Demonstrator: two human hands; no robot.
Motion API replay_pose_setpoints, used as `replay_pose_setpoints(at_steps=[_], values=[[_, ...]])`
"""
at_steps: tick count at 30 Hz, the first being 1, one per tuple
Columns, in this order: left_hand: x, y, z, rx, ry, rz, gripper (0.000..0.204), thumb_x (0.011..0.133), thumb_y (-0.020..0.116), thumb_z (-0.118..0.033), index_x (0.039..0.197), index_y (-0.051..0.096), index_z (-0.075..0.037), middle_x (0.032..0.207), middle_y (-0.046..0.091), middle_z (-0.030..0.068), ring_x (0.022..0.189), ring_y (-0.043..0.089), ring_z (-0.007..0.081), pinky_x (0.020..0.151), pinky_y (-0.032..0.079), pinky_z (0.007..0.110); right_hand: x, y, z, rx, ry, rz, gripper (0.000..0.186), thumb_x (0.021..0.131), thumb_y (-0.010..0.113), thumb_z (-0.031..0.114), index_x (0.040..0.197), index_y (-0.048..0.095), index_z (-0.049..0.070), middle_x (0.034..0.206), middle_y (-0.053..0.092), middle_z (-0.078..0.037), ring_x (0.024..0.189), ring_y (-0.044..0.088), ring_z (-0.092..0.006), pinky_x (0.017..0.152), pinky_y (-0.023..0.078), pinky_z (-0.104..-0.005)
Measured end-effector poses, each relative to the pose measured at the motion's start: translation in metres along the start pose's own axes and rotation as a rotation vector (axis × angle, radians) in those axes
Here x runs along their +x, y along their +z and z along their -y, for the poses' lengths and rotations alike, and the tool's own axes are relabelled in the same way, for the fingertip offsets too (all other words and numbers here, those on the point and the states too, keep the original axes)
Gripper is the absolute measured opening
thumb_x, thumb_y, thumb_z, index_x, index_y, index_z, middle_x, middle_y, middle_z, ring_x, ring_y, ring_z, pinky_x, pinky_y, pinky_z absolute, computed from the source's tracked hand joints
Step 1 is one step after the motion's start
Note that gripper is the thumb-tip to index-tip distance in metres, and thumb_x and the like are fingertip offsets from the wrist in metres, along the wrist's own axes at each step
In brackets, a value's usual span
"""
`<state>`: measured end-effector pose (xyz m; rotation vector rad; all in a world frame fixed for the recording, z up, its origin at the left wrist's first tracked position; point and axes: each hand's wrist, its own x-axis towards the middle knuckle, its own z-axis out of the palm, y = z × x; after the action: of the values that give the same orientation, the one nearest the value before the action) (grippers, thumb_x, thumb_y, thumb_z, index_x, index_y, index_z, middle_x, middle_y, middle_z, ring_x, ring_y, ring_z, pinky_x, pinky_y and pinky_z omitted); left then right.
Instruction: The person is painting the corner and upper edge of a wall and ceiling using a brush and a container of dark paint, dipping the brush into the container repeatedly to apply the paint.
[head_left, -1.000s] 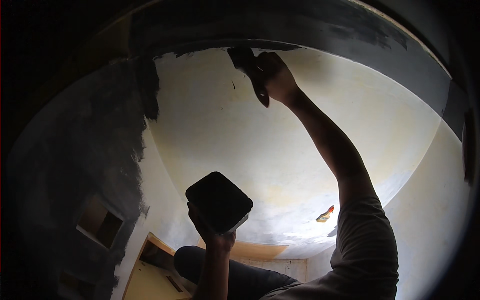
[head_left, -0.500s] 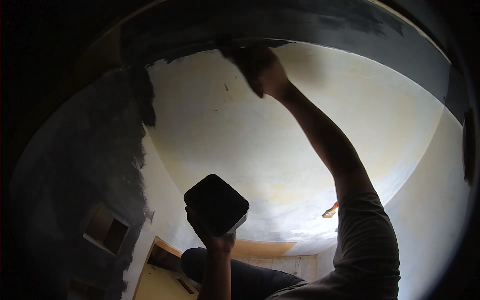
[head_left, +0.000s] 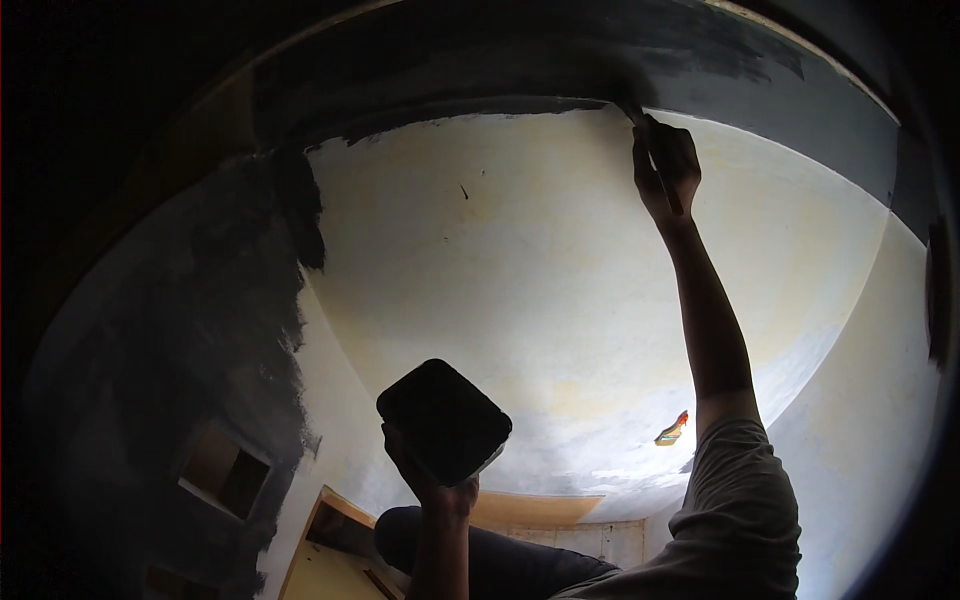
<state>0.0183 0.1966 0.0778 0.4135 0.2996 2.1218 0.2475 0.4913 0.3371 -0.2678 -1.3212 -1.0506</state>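
Note:
My right hand [head_left: 676,168] is stretched up, closed around the handle of a paintbrush [head_left: 637,114]. The brush's dark, blurred bristles touch the dark painted band [head_left: 480,85] just above its border with the pale surface [head_left: 520,250]. Lower down, my left hand [head_left: 442,492] holds a squarish dark tub [head_left: 491,460] from beneath, its fingers and palm against the side. The inside of the tub looks black, so its contents cannot be made out. A ragged dark paint edge runs along the upper left part of the pale surface.
On the left is a wall [head_left: 130,330] smeared with dark paint, with a square niche [head_left: 226,472] in it. A small red and yellow thing [head_left: 672,430], perhaps a brush, shows beside my right upper arm. My bent leg [head_left: 500,560] and a wood-edged opening [head_left: 335,525] are below.
My right hand has swept the brush to the right along the border of the dark band. The left hand still holds the tub, and the whole view has shifted slightly.

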Motion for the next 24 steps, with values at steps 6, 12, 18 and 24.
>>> replay_pose_setpoints(at_steps=[6, 12, 18, 24], values=[[0.003, -0.004, 0.002, 0.035, 0.000, 0.077, 0.050, 0.103, 0.049, -0.058, 0.134, 0.056, -0.019, 0.123, 0.067, 0.0022, 0.103, 0.071, 0.0221, 0.084, 0.064, 0.041, 0.022, 0.030, 0.028, 0.251, -0.112, 0.266, 0.031, 0.089, 0.069, 0.009, 0.119, 0.075, 0.011, 0.096, 0.072, -0.004, 0.082, 0.064, -0.0216, 0.081, 0.053, -0.0379], [0.004, -0.001, -0.003, -0.012, -0.029, 0.039, 0.059, 0.101, 0.048, -0.063, 0.137, 0.055, -0.017, 0.124, 0.067, 0.0061, 0.101, 0.071, 0.0285, 0.084, 0.063, 0.047, -0.007, 0.024, 0.000, 0.029, -0.223, 0.263, 0.040, 0.079, 0.072, 0.009, 0.118, 0.075, 0.014, 0.099, 0.070, -0.001, 0.086, 0.061, -0.0197, 0.081, 0.047, -0.0368], [0.003, -0.008, -0.003, 0.000, -0.035, 0.003, 0.068, 0.098, 0.048, -0.067, 0.140, 0.053, -0.015, 0.124, 0.067, 0.0100, 0.100, 0.071, 0.0348, 0.084, 0.062, 0.052, -0.003, 0.010, 0.020, 0.134, -0.186, 0.194, 0.033, 0.079, 0.071, 0.009, 0.110, 0.077, 0.014, 0.100, 0.068, 0.001, 0.086, 0.060, -0.0200, 0.082, 0.049, -0.0364], [0.003, -0.007, 0.005, -0.021, -0.050, -0.058, 0.076, 0.096, 0.047, -0.072, 0.143, 0.052, -0.013, 0.124, 0.067, 0.0138, 0.098, 0.072, 0.0412, 0.084, 0.060, 0.057, -0.012, 0.000, -0.015, -0.063, -0.112, 0.292, 0.040, 0.075, 0.069, 0.014, 0.115, 0.075, 0.014, 0.105, 0.071, 0.002, 0.080, 0.058, -0.0189, 0.079, 0.045, -0.0367]])
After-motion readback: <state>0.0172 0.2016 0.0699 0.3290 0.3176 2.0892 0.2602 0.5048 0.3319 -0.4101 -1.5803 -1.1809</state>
